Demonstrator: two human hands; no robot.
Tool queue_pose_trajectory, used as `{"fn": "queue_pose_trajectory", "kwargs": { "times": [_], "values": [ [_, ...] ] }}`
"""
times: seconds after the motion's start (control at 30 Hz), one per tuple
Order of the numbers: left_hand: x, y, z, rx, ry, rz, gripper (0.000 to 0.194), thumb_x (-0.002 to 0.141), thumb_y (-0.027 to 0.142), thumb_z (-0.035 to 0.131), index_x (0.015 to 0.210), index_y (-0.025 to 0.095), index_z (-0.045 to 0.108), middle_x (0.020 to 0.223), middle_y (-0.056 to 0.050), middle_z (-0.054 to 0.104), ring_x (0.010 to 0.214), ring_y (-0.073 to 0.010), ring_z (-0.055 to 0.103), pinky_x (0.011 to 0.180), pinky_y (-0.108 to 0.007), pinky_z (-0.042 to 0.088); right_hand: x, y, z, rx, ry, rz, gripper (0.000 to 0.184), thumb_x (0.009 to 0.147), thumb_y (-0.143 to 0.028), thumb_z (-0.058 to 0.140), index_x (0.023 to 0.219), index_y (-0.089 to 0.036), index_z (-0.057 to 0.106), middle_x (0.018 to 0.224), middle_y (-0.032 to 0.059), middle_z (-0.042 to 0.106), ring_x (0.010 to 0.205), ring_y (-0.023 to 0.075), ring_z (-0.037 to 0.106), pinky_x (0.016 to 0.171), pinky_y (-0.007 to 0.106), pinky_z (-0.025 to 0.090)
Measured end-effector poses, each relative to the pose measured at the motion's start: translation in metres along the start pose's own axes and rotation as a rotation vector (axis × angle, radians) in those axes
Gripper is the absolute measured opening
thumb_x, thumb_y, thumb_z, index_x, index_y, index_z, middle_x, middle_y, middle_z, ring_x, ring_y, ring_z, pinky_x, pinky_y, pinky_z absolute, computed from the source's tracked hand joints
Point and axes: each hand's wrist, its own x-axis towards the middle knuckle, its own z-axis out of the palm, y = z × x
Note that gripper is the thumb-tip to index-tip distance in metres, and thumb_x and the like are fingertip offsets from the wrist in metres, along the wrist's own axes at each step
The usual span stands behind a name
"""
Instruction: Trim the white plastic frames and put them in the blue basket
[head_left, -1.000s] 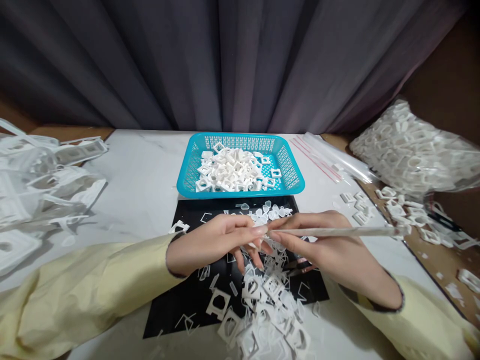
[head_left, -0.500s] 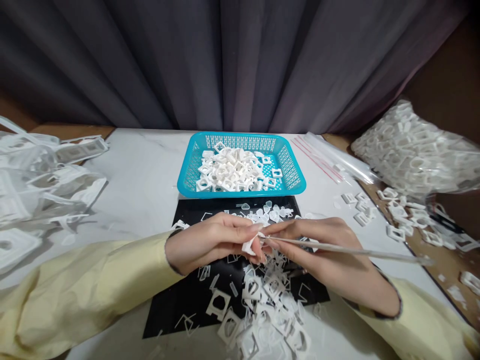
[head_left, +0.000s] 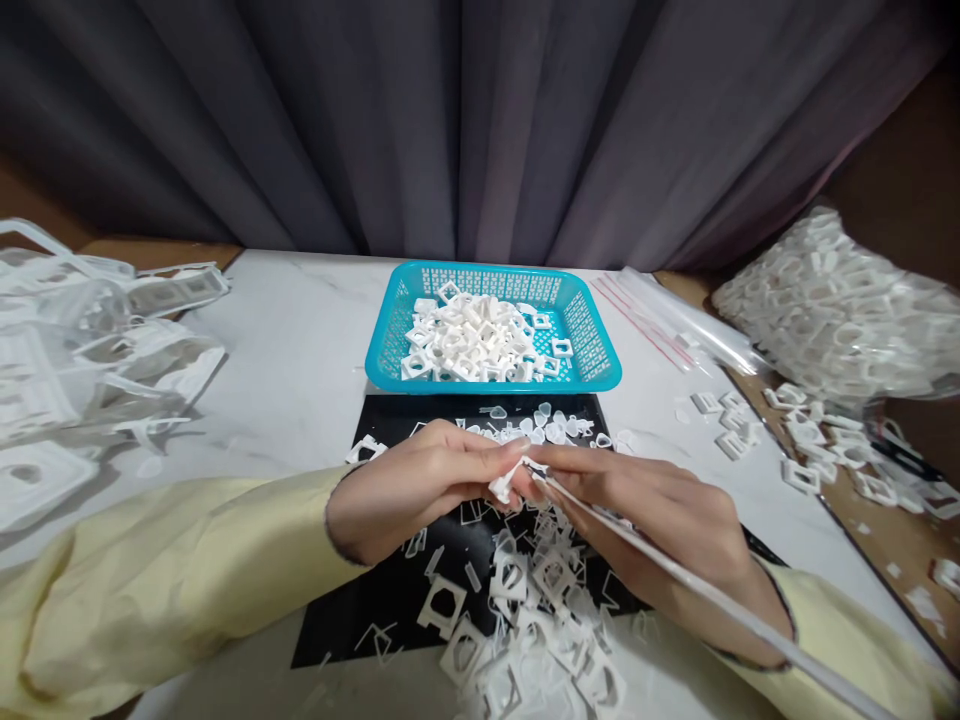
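Note:
Between the thumb and fingers of my left hand [head_left: 431,480] is a small white plastic frame piece [head_left: 508,482], held tilted over the black mat [head_left: 352,590]. My right hand [head_left: 652,510] is closed on a long, slim, pale tool [head_left: 694,583] with a thin dark tip. That tip meets the right side of the piece, and the right fingertips are close against it. The exact kind of tool cannot be made out. Below my hands lies a heap of white square frames [head_left: 540,640] with round openings, mixed with thin scraps.
A blue plastic basket [head_left: 379,345] holding many white pieces stands beyond the mat. Larger white moulded parts [head_left: 45,380] are piled at left. On the right are a full clear bag [head_left: 840,310], loose frames [head_left: 814,430] and flat zip bags [head_left: 675,315].
The tool has swung so its far end points down toward the lower right. My right hand has turned with it, while my left hand still holds the white piece, slightly re-angled.

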Motion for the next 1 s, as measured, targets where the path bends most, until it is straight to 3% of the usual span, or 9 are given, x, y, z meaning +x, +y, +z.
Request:
{"fn": "queue_pose_trajectory", "kwargs": {
  "times": [0.37, 0.43, 0.53, 0.6, 0.7, 0.83, 1.0],
  "values": [
    [0.000, -0.003, -0.001, 0.118, 0.047, 0.045, 0.038, 0.085, 0.046, 0.053, 0.070, 0.014, 0.067, 0.073, -0.003, 0.060, 0.073, -0.0148, 0.051, 0.076, -0.032, 0.039, -0.009, 0.003, 0.009, -0.123, 0.067, -0.085, 0.017, 0.084, -0.003, 0.053, 0.094, -0.014, 0.060, 0.113, 0.0126, 0.066, 0.103, 0.0172, 0.064, 0.086, 0.026, 0.056],
    [0.000, -0.004, -0.002, 0.190, 0.083, 0.080, 0.039, 0.086, 0.047, 0.051, 0.074, 0.014, 0.068, 0.079, -0.005, 0.063, 0.079, -0.0174, 0.052, 0.080, -0.034, 0.039, -0.009, -0.001, 0.006, -0.120, 0.144, 0.003, 0.019, 0.083, -0.005, 0.055, 0.095, -0.018, 0.062, 0.108, 0.0082, 0.069, 0.096, 0.0166, 0.067, 0.081, 0.025, 0.058],
    [-0.001, -0.005, -0.002, 0.359, 0.157, 0.145, 0.040, 0.087, 0.047, 0.049, 0.079, 0.015, 0.070, 0.081, -0.005, 0.064, 0.082, -0.0192, 0.052, 0.080, -0.035, 0.038, -0.004, -0.006, -0.003, 0.009, 0.189, 0.262, 0.013, 0.082, -0.014, 0.061, 0.088, -0.023, 0.069, 0.093, 0.0017, 0.073, 0.079, 0.0158, 0.071, 0.068, 0.022, 0.060],
    [-0.001, -0.004, -0.001, 0.443, 0.181, 0.179, 0.039, 0.087, 0.046, 0.048, 0.075, 0.016, 0.070, 0.075, -0.003, 0.060, 0.077, -0.0177, 0.049, 0.074, -0.033, 0.037, 0.002, -0.006, -0.009, 0.189, 0.104, 0.473, 0.006, 0.080, -0.024, 0.066, 0.078, -0.023, 0.072, 0.077, 0.0000, 0.074, 0.061, 0.0139, 0.069, 0.056, 0.020, 0.058],
    [-0.001, -0.005, -0.001, 0.436, 0.161, 0.199, 0.038, 0.087, 0.041, 0.050, 0.063, 0.016, 0.063, 0.067, 0.001, 0.053, 0.070, -0.0145, 0.045, 0.068, -0.030, 0.035, 0.010, -0.003, -0.010, 0.478, -0.085, 0.694, 0.016, 0.080, -0.034, 0.065, 0.075, -0.020, 0.072, 0.064, -0.0002, 0.071, 0.049, 0.0101, 0.064, 0.044, 0.015, 0.052],
    [-0.001, -0.007, -0.001, 0.379, 0.125, 0.194, 0.037, 0.088, 0.038, 0.050, 0.059, 0.016, 0.057, 0.064, 0.003, 0.049, 0.067, -0.0128, 0.041, 0.067, -0.029, 0.031, 0.014, 0.002, -0.004, 0.672, -0.156, 0.785, 0.018, 0.080, -0.033, 0.065, 0.076, -0.017, 0.072, 0.066, 0.0010, 0.072, 0.055, 0.0084, 0.066, 0.047, 0.011, 0.051],
    [-0.001, -0.009, -0.001, 0.358, 0.116, 0.154, 0.038, 0.088, 0.042, 0.049, 0.063, 0.016, 0.060, 0.063, 0.003, 0.046, 0.066, -0.0130, 0.039, 0.065, -0.029, 0.029, 0.014, 0.001, -0.001, 0.678, -0.180, 0.813, 0.018, 0.079, -0.034, 0.066, 0.073, -0.017, 0.072, 0.064, 0.0012, 0.071, 0.054, 0.0088, 0.065, 0.049, 0.013, 0.051]
  ]
}}
